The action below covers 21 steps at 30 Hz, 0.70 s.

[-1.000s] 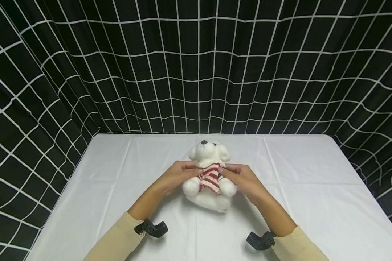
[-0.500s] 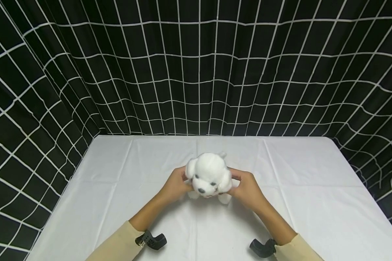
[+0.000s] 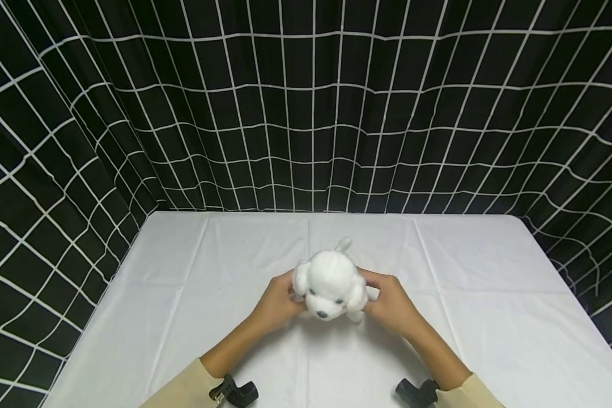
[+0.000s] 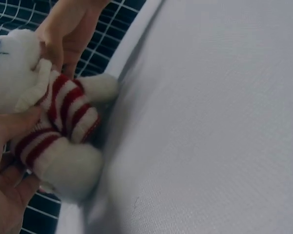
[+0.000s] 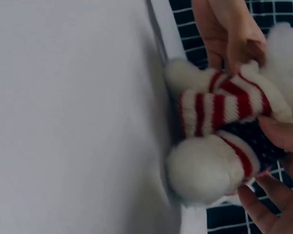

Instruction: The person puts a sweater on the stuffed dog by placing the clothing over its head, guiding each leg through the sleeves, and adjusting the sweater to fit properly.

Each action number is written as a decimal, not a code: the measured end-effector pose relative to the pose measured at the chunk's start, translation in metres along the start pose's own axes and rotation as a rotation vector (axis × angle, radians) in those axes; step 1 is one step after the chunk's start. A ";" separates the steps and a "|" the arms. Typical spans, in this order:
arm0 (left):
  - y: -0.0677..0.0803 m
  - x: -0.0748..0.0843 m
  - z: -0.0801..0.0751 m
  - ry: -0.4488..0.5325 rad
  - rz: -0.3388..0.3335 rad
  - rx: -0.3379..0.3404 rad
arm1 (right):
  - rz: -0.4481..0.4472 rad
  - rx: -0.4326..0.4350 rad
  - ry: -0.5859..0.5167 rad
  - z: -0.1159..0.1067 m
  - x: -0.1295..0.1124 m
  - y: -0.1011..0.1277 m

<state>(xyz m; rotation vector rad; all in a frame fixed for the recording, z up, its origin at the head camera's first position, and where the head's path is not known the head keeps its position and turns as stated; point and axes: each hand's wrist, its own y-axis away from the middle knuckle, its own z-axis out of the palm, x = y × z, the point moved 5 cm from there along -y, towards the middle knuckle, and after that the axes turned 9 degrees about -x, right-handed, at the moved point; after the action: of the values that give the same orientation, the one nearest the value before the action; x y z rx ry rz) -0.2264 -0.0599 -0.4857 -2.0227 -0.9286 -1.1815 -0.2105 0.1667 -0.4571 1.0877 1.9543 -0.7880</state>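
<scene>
White tablecloth point(image 3: 194, 294) under plush dog point(image 3: 328, 280), between left hand point(image 3: 275, 300) and right hand point(image 3: 390, 303).

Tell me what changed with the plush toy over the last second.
The white plush dog was tipped forward from lying face-up to head toward the camera, face down-front, tail up. Left hand and right hand kept gripping its sides. The white tablecloth stayed put.

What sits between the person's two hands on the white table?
The plush dog in its red-and-white striped sweater, gripped by the left hand and right hand; the head view shows it best.
</scene>
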 end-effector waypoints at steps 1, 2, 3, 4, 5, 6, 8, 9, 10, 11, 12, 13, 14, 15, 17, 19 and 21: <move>0.001 0.001 0.000 -0.013 0.009 -0.013 | -0.003 -0.016 -0.006 -0.001 0.001 0.000; 0.001 0.003 0.000 -0.030 0.015 -0.029 | -0.006 -0.034 -0.013 -0.003 0.002 0.000; 0.002 0.005 -0.001 -0.047 0.022 -0.051 | -0.014 -0.053 -0.016 -0.004 0.003 0.000; 0.003 0.006 -0.003 -0.060 0.028 -0.075 | -0.018 -0.070 -0.015 -0.006 0.004 0.000; 0.004 0.008 -0.005 -0.074 0.038 -0.098 | -0.024 -0.086 -0.017 -0.008 0.004 -0.001; 0.004 0.009 -0.007 -0.086 0.049 -0.116 | -0.030 -0.095 -0.018 -0.010 0.005 -0.002; 0.004 0.012 -0.014 -0.108 0.063 -0.130 | -0.041 -0.094 -0.017 -0.014 0.004 -0.004; 0.002 0.012 -0.018 -0.110 0.067 -0.120 | -0.045 -0.083 -0.027 -0.015 0.004 -0.007; -0.001 0.013 -0.022 -0.108 0.071 -0.100 | -0.044 -0.061 -0.035 -0.016 0.004 -0.009; -0.004 0.012 -0.026 -0.111 0.072 -0.072 | -0.045 -0.029 -0.041 -0.018 0.004 -0.012; -0.008 0.011 -0.029 -0.117 0.070 -0.042 | -0.040 0.013 -0.043 -0.019 0.004 -0.015; -0.013 0.010 -0.032 -0.121 0.063 -0.016 | -0.033 0.060 -0.037 -0.020 0.005 -0.019; -0.018 0.007 -0.035 -0.123 0.055 0.006 | -0.022 0.103 -0.037 -0.021 0.006 -0.022; -0.023 0.004 -0.036 -0.119 0.041 0.016 | -0.013 0.138 -0.040 -0.021 0.008 -0.026; -0.033 -0.002 -0.037 -0.126 0.012 0.004 | 0.011 0.173 -0.025 -0.020 0.013 -0.033; -0.041 -0.008 -0.036 -0.135 -0.009 -0.035 | 0.026 0.154 -0.032 -0.015 0.019 -0.040; -0.048 -0.011 -0.033 -0.149 -0.010 -0.069 | 0.020 0.118 -0.040 -0.011 0.021 -0.046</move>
<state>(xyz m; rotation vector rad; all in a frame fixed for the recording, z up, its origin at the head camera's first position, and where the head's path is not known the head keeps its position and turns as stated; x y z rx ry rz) -0.2848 -0.0617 -0.4745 -2.1885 -0.9820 -1.0932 -0.2616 0.1630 -0.4619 1.1499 1.8813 -0.9170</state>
